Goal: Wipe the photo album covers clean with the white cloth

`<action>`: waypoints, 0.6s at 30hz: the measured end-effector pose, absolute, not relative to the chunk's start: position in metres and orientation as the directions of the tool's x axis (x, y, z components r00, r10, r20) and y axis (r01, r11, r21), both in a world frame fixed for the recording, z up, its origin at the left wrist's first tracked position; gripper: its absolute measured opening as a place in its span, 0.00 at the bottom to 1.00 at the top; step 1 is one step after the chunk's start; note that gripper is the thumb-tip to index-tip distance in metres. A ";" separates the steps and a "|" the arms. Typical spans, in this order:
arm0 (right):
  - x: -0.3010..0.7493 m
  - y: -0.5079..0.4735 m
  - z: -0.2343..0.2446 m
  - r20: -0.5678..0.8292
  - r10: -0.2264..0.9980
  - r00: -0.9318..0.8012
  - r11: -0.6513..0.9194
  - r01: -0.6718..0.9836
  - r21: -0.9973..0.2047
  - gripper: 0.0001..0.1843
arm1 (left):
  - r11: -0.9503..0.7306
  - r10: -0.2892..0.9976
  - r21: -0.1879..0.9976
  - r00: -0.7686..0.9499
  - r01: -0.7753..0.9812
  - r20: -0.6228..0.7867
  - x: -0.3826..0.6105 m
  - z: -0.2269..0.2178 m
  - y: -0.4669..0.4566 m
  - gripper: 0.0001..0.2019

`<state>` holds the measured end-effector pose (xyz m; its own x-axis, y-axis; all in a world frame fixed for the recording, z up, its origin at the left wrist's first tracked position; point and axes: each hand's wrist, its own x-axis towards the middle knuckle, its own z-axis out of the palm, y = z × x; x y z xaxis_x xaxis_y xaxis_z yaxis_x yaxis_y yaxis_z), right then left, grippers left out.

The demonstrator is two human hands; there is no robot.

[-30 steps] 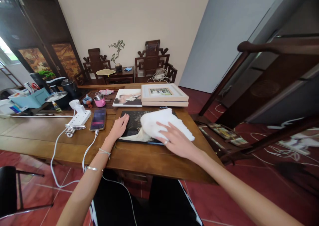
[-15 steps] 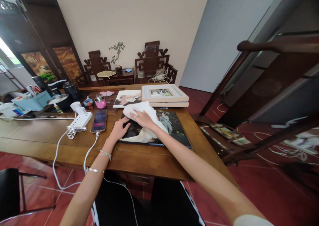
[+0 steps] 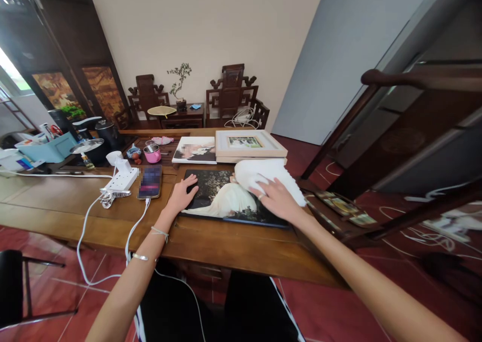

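Observation:
A dark photo panel (image 3: 211, 181) with a picture of a person in a white gown lies flat on the wooden table near its front edge. My left hand (image 3: 184, 192) rests on the panel's left edge with its fingers spread. On the right part of the panel, my right hand (image 3: 276, 197) presses down on a white cloth (image 3: 259, 171), its fingers bent over it. The cloth covers the panel's upper right area and reaches past its right edge.
Behind the panel lie a smaller photo canvas (image 3: 194, 148) and stacked pale frames (image 3: 222, 146). A phone (image 3: 149, 182) on a cable, a power strip (image 3: 122, 179) and a pink cup (image 3: 152, 154) stand to the left. A dark wooden chair (image 3: 376, 78) is at the right.
My right hand has swept the white cloth from the panel's left part to its right part, uncovering the gown in the picture. My left hand has stayed at the left edge.

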<state>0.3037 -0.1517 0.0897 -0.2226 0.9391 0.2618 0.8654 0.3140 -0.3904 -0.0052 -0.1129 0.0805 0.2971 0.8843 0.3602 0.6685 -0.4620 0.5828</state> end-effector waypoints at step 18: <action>0.327 -0.115 0.072 0.382 0.829 -0.408 0.513 0.827 -0.230 0.19 | -0.448 0.894 0.583 0.323 0.678 0.311 -0.002 0.081 -0.117 0.19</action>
